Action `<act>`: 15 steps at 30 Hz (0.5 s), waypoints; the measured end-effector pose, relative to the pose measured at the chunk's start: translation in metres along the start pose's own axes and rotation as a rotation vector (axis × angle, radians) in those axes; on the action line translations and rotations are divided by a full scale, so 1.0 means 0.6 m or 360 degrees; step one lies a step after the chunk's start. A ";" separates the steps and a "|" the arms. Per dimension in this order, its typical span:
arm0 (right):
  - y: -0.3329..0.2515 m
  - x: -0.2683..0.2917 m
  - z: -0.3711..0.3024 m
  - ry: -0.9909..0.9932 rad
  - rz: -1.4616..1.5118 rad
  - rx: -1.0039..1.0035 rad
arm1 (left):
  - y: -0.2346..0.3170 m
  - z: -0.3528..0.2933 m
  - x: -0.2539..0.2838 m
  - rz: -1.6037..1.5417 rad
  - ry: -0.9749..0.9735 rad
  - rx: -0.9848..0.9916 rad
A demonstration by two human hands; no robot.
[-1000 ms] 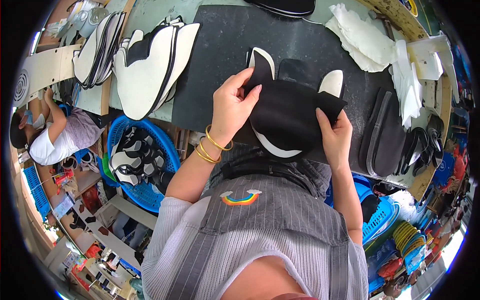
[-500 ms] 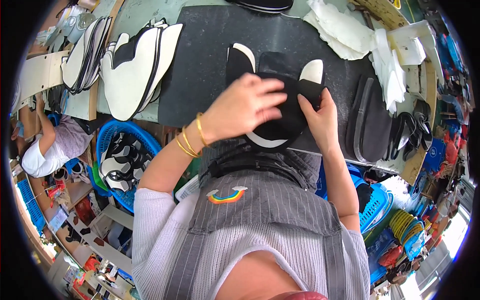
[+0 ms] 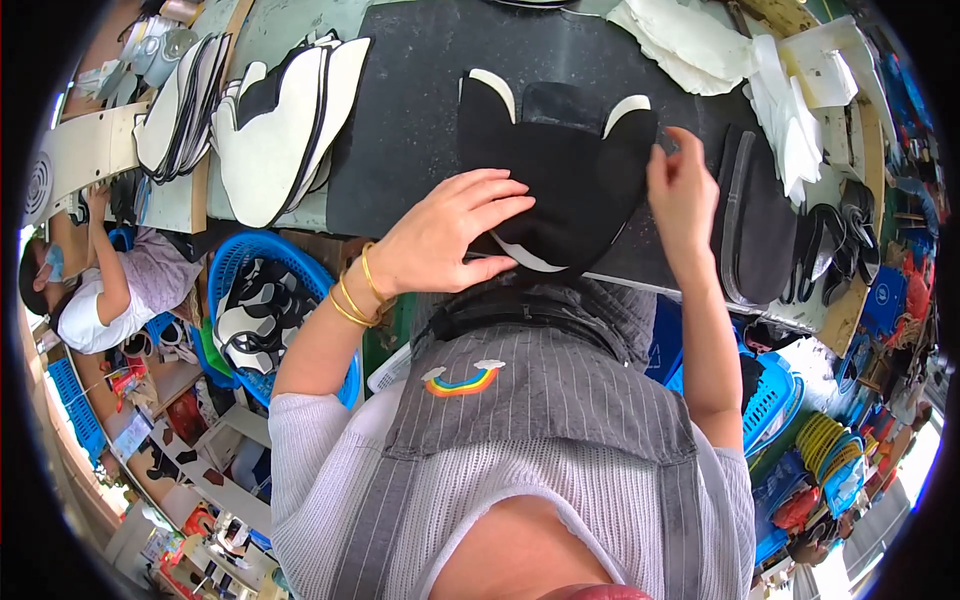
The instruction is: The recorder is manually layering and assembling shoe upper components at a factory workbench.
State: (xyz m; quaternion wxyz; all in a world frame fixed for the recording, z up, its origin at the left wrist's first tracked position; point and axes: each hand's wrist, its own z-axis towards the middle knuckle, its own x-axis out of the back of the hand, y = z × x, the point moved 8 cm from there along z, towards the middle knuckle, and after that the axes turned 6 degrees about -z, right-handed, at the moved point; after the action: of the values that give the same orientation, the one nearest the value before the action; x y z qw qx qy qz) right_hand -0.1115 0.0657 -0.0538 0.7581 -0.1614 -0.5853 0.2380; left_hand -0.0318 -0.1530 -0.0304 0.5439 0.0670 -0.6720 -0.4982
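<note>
A black, curved shoe-upper piece (image 3: 560, 185) lies spread on the black work mat (image 3: 400, 130) at the near edge of the table. White layers show at its two upper points and along its lower left edge. The stretched fingers of my left hand (image 3: 450, 230) rest on the left side of this piece, thumb apart near its lower edge. Just off the right edge is my right hand (image 3: 685, 200), its fingers bent and its thumb and forefinger apart, with nothing visible in them. A dark flat piece (image 3: 562, 103) shows behind the upper between its points.
White-and-black cut pieces (image 3: 275, 140) are stacked at the left. Black strap-like pieces (image 3: 757, 220) lie at the right. White sheets (image 3: 685, 45) sit at the far right. A blue basket (image 3: 225, 262) of pieces stands left of me; another person (image 3: 125, 290) works beyond it.
The black upper now lies flatter and wider, its folded right side opened out. My left hand has come down onto it. My right hand has let go and moved right.
</note>
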 end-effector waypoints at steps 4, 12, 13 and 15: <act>-0.045 0.044 -0.029 -0.0261 -0.0114 0.0437 | -0.027 -0.002 0.006 -0.0005 -0.0031 -0.0093; -0.133 -0.025 -0.096 -0.1033 0.0257 0.1200 | -0.031 -0.005 -0.015 -0.0008 0.0107 -0.0160; -0.128 -0.027 -0.096 -0.1042 0.0255 0.1211 | -0.032 -0.008 -0.015 -0.0010 0.0120 -0.0152; -0.117 -0.032 -0.098 -0.1185 0.0340 0.1221 | -0.034 -0.012 -0.014 -0.0155 0.0046 -0.0144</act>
State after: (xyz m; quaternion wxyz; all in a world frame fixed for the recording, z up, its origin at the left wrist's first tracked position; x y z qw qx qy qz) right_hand -0.0463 -0.0016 -0.0482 0.4756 0.1632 -0.6658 0.5512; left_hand -0.0316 -0.1621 -0.0515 0.5311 0.0821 -0.6367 -0.5530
